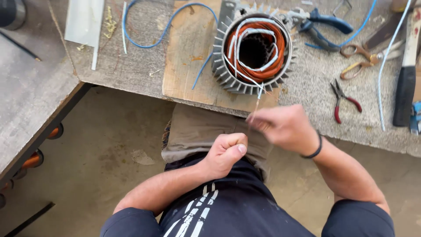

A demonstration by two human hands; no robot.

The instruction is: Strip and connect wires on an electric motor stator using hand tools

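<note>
A finned grey motor stator (253, 49) with orange copper windings and white lacing stands on a wooden board (188, 48) at the bench edge. A thin white cord (259, 93) runs down from it toward my hands. My right hand (284, 127) pinches that cord just below the bench edge; it wears a dark wristband. My left hand (226, 152) is a closed fist over my lap, thumb on top, apparently gripping the cord's lower end, which is hidden inside the fist.
On the bench: blue-handled pliers (326, 24), scissors (364, 59), small red-handled cutters (344, 101), a black-handled tool (405, 83), blue wires (149, 30) and a white plastic strip (85, 22). A second bench (30, 96) stands at the left. Concrete floor lies below.
</note>
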